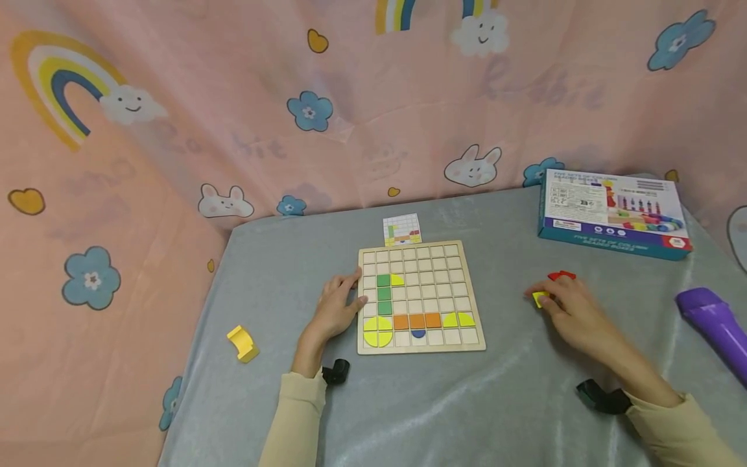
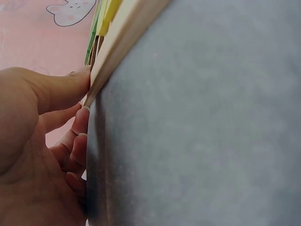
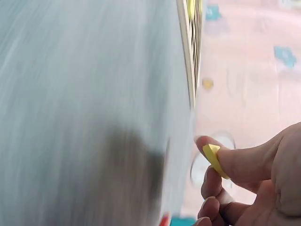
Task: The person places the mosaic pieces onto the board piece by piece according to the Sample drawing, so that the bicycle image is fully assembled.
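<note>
Toward the right in the head view, my right hand (image 1: pixel 574 318) holds a small yellow piece (image 3: pixel 214 160) above the table, pinched between thumb and fingers. Beside and behind its fingertips lie red pieces (image 1: pixel 561 275), partly hidden by the hand. My left hand (image 1: pixel 335 310) rests at the left edge of a square wooden grid board (image 1: pixel 480 324), thumb and forefinger touching that edge. On the board sit green squares (image 1: pixel 384 294), orange squares (image 1: pixel 417 321), yellow quarter-circles (image 1: pixel 378 331) and a blue half-circle (image 1: pixel 418 333). A small pattern card (image 1: pixel 401 228) lies against the board's far edge.
A yellow arched block (image 1: pixel 242 344) stands on the grey cloth (image 1: pixel 426 415) at left. At the back right lies a boxed toy set (image 1: pixel 613 214), with a purple microphone-shaped object (image 1: pixel 714 334) nearer on the right. A patterned pink curtain (image 1: pixel 362 84) hangs behind.
</note>
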A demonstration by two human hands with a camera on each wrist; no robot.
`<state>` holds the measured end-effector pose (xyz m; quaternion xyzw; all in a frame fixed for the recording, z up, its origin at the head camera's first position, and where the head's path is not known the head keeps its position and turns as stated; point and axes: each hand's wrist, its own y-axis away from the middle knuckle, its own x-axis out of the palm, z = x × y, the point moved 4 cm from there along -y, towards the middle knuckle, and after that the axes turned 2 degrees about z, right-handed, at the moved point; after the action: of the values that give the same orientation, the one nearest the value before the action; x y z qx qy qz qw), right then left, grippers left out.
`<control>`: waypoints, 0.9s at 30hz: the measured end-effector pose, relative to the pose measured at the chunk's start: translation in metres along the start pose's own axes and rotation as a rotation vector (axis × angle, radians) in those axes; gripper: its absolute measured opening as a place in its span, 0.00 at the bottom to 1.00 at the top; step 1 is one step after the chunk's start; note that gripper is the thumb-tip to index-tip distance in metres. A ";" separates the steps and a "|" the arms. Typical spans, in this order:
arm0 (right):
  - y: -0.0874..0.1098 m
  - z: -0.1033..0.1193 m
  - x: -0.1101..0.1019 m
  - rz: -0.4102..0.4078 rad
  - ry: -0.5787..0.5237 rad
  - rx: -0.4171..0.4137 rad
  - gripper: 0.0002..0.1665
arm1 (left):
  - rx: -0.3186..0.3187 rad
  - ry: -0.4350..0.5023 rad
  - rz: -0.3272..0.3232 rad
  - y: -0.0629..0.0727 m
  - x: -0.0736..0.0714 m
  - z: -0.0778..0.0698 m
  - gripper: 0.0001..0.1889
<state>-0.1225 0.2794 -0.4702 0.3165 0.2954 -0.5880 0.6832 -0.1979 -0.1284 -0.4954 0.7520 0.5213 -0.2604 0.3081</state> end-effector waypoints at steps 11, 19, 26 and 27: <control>-0.003 0.064 0.046 -0.047 -0.055 -0.116 0.08 | 0.005 0.000 -0.002 0.000 0.000 0.000 0.34; -0.004 0.081 0.065 -0.037 -0.112 -0.175 0.09 | 0.006 0.007 -0.011 0.001 0.000 -0.001 0.33; -0.006 0.086 0.077 0.027 -0.119 -0.146 0.06 | 0.004 0.000 -0.016 0.000 0.001 -0.001 0.33; -0.007 0.086 0.078 0.035 -0.107 -0.141 0.06 | 0.003 -0.001 -0.017 0.000 0.000 -0.001 0.33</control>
<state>-0.1162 0.1629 -0.4777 0.2408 0.2934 -0.5698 0.7288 -0.1975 -0.1271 -0.4948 0.7480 0.5271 -0.2640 0.3049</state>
